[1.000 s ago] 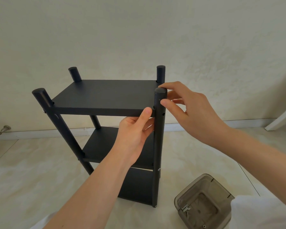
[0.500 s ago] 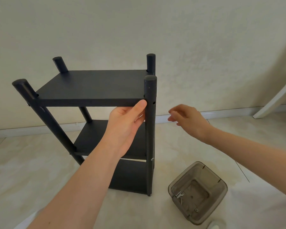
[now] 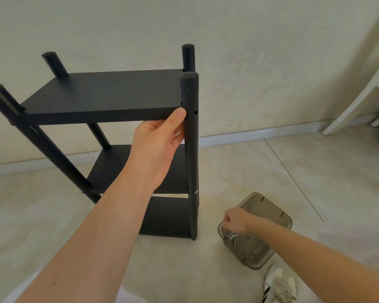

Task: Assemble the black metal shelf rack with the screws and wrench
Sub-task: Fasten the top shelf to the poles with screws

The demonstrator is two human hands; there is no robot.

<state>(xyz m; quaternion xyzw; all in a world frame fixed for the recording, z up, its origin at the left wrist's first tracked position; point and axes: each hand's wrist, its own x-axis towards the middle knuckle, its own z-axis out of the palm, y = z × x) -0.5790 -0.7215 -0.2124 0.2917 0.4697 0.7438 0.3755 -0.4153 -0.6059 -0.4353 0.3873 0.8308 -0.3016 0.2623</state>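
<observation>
Black metal shelf rack [image 3: 109, 99] stands upright on the floor [image 3: 271, 171] close to the wall [image 3: 271, 62], 3 shelves betw. 4 posts. L hand [image 3: 158, 138] holds the top shelf [image 3: 79, 114] at its front-right corner: thumb on the front edge, fingers curled underneath, right beside the front-right post [image 3: 192, 162]. That grip hasn't changed over the last sec.

What changed: R hand [image 3: 236, 219] was at the top of that post 1 s ago, had pulled away half a sec later, and is now down at the translucent grey tub [image 3: 278, 217], which sits on the floor just right of the post's foot. Prob. means the post is lined up and hardware comes next. A small hole [image 3: 195, 112] in the post at shelf height looks empty, so a screw likely goes there while L hand keeps the corner aligned.

Hard to tell: R fingers point down into the tub, hidden behind the knuckles, so can't say whether they've pinched anything. Bright metal bits [image 3: 231, 235] lie under the hand, too blurred to sort screws from wrench. The front-left post [image 3: 0, 95] runs out at the frame's left edge; L forearm covers part of the lower shelves [image 3: 109, 167].
</observation>
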